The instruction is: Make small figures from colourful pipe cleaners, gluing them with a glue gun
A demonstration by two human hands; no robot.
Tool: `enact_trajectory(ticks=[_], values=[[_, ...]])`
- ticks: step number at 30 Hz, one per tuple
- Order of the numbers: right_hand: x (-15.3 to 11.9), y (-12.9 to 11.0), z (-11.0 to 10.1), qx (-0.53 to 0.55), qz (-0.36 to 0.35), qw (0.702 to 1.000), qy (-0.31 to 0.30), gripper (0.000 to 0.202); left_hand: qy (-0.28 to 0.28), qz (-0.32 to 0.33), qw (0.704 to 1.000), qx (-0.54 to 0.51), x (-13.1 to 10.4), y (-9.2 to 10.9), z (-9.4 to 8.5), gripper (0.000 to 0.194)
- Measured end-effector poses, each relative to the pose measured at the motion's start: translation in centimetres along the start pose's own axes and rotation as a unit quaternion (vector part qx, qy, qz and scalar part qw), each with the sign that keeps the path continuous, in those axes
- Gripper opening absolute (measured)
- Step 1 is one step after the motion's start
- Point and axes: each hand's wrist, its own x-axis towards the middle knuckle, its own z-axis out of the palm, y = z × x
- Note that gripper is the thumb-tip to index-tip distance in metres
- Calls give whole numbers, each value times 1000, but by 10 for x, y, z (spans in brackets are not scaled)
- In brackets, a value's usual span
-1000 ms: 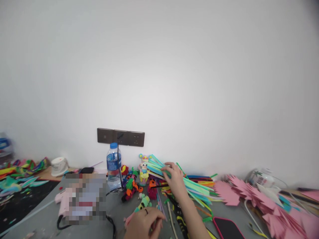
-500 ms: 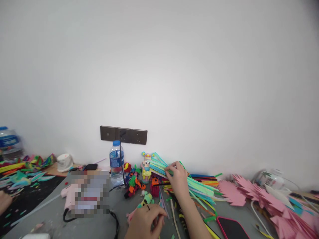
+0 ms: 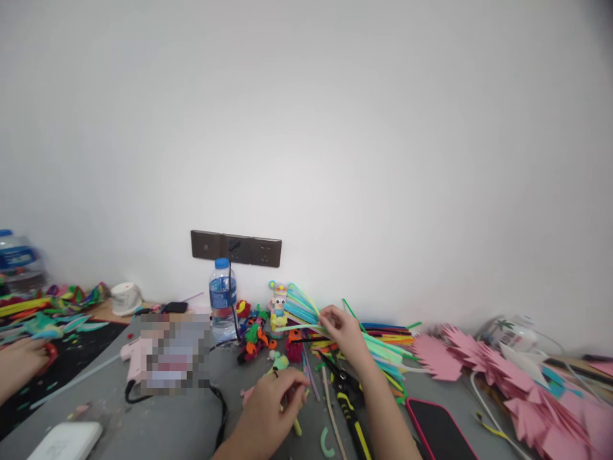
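My right hand point(image 3: 345, 332) is pinched at the bundle of pastel pipe cleaners point(image 3: 390, 348), with one pale green pipe cleaner point(image 3: 301, 328) reaching leftward from its fingers. Lower down, my left hand point(image 3: 275, 406) has its fingers closed together; whatever is between them is hidden. A yellow-green piece point(image 3: 297, 427) shows just below those fingertips. Beyond my hands stands a small figure with big eyes point(image 3: 278, 310). Pliers with yellow-black handles point(image 3: 352, 415) lie beside my right forearm, and a curved mint piece point(image 3: 326, 443) is on the grey tabletop.
A water bottle point(image 3: 223, 300) stands by the wall near colourful pipe-cleaner figures point(image 3: 255, 338). A pink-edged phone point(image 3: 440, 431) lies right, with folded pink paper point(image 3: 517, 396) beyond. At left are a pink glue gun point(image 3: 138, 358), a white box point(image 3: 67, 441) and another person's hand point(image 3: 23, 364).
The view has tipped down slightly. My right hand now has a pale green pipe cleaner stretched out from the bundle. The other person's hand has come further in, holding something red.
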Motion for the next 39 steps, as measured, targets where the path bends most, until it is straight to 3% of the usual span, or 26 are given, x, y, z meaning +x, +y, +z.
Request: enact_trajectory(ticks=[7,14,16,20,22,24,32,39], values=[[-4,0,-9,71,38,992,-101,12,6,-42,997,-59,2,-5,2,18],[-8,-9,-15,79,47,983,-157,14,19,-72,962,-264,5,-16,9,20],[-9,-10,-16,75,40,982,-167,15,-4,-109,917,-384,6,-16,10,32],[-10,-11,-16,64,52,974,-209,17,-53,-231,754,-613,8,-8,11,69],[-10,-12,-16,59,64,971,-225,17,-57,-264,709,-651,8,-5,11,69],[-11,-14,-16,53,64,969,-233,17,-58,-278,691,-665,9,-4,11,64],[-12,-22,-13,42,78,965,-248,16,-67,-272,693,-664,10,-8,16,50],[-13,-26,-12,12,97,961,-260,23,-100,-244,717,-645,6,2,2,31]])
